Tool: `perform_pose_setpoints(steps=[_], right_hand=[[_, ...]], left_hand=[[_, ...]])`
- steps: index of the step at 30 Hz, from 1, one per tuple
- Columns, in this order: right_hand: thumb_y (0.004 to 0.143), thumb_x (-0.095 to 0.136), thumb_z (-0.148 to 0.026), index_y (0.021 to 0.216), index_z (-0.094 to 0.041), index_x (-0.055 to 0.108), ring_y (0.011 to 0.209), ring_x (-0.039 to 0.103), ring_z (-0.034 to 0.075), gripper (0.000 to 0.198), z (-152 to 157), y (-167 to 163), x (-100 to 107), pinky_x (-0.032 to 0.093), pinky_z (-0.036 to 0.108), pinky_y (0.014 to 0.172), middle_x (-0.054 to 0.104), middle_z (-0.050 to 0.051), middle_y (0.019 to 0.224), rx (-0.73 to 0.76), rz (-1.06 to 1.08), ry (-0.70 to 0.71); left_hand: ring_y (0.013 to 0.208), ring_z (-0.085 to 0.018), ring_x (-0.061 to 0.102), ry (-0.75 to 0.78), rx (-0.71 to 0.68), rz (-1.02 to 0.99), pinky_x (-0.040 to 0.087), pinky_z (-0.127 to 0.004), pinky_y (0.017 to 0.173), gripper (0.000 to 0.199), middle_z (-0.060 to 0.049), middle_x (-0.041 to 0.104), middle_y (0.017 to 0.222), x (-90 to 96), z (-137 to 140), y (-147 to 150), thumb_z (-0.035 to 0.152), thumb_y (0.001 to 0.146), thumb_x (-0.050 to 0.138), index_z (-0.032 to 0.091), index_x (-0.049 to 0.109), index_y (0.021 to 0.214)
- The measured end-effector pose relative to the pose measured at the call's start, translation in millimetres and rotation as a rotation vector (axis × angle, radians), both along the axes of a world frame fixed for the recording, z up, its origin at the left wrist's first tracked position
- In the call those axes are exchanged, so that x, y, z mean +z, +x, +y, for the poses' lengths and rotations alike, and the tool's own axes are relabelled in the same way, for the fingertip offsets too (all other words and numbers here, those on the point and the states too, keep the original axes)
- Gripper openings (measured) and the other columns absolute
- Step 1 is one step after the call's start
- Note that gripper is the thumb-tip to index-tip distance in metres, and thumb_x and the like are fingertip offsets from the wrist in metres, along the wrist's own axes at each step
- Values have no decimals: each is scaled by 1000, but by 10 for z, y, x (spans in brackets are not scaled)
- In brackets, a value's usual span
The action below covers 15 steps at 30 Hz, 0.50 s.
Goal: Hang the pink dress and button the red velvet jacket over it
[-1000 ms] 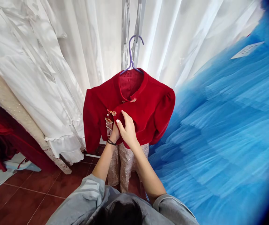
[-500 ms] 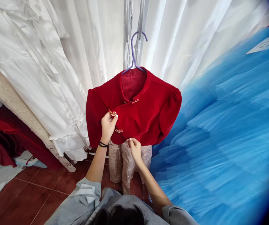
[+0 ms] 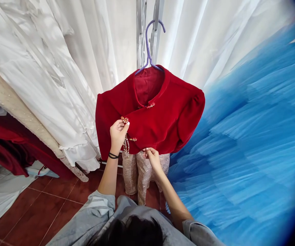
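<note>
A short red velvet jacket (image 3: 160,123) with puffed sleeves hangs on a purple hanger (image 3: 148,44). My left hand (image 3: 118,134) pinches the front flap at a jewelled frog button (image 3: 125,119). Beaded strands (image 3: 126,146) dangle just beside that hand's fingers. Below it, another jewelled button (image 3: 133,139) lies on the velvet, and a third frog button (image 3: 151,105) sits at the collar. My right hand (image 3: 153,158) is closed at the bottom hem, thumb and finger together on the velvet edge. Behind the hem hangs pinkish, glittery fabric (image 3: 143,177).
White dresses (image 3: 67,112) hang at the left, beside a beige sparkly garment (image 3: 16,106) and dark red cloth (image 3: 6,143). A large blue tulle skirt (image 3: 245,136) fills the right. White curtains and a metal post (image 3: 140,34) stand behind; red floor tiles (image 3: 52,212) lie below.
The jacket and hanger now appear slightly higher and further right. Beaded strands have come into view below the left hand. Both hands keep their places on the jacket.
</note>
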State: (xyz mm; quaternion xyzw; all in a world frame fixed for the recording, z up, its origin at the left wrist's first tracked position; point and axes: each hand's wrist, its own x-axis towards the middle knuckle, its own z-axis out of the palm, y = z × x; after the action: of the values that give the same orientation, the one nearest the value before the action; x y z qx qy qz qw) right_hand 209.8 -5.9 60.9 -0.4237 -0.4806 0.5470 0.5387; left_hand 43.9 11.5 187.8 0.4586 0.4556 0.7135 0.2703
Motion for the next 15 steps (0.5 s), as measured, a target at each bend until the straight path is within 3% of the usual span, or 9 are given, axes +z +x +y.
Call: perform_pose_setpoints(steps=[3, 6, 8, 10, 13, 15], right_hand=[[76, 57, -48, 75, -16, 64, 53, 54, 13, 34, -68, -26, 205, 43, 26, 53, 61, 3, 59, -5, -10, 59], [79, 58, -43, 83, -17, 65, 61, 58, 15, 27, -142, -60, 423, 51, 29, 61, 65, 3, 71, -9, -112, 250], [77, 58, -38, 83, -19, 64, 67, 62, 18, 21, -174, -62, 515, 55, 34, 65, 65, 4, 75, -79, -242, 436], [76, 57, -37, 82, -22, 64, 75, 64, 23, 18, -166, -12, 578, 57, 38, 70, 64, 4, 74, -199, -329, 544], [79, 55, -37, 84, -23, 64, 87, 64, 26, 17, -39, 196, 715, 57, 44, 82, 63, 6, 76, -341, -353, 548], [80, 57, -39, 84, -22, 63, 93, 63, 28, 18, 121, 399, 872, 53, 48, 93, 64, 8, 77, -487, -400, 574]], left_hand=[[63, -10, 59, 40, -52, 5, 47, -19, 60, 21, 0, 63, 69, -3, -102, 129, 29, 70, 74, 15, 59, 76], [64, -11, 58, 63, -290, 88, 47, -21, 61, 16, 0, 63, 69, 39, -286, 412, 28, 74, 71, 16, 60, 73], [65, -13, 59, 105, -437, 292, 48, -24, 63, 10, -1, 65, 70, 107, -411, 628, 25, 77, 69, 17, 63, 74], [74, -17, 62, 255, -513, 547, 51, -31, 75, 6, -4, 69, 77, 192, -480, 792, 24, 79, 67, 18, 68, 78], [105, -24, 62, 452, -528, 695, 44, -42, 102, 21, -9, 70, 106, 257, -400, 863, 33, 82, 64, 21, 71, 99], [129, -26, 49, 386, -405, 647, 33, -45, 113, 39, -11, 58, 131, 197, -237, 812, 40, 88, 56, 24, 63, 122]])
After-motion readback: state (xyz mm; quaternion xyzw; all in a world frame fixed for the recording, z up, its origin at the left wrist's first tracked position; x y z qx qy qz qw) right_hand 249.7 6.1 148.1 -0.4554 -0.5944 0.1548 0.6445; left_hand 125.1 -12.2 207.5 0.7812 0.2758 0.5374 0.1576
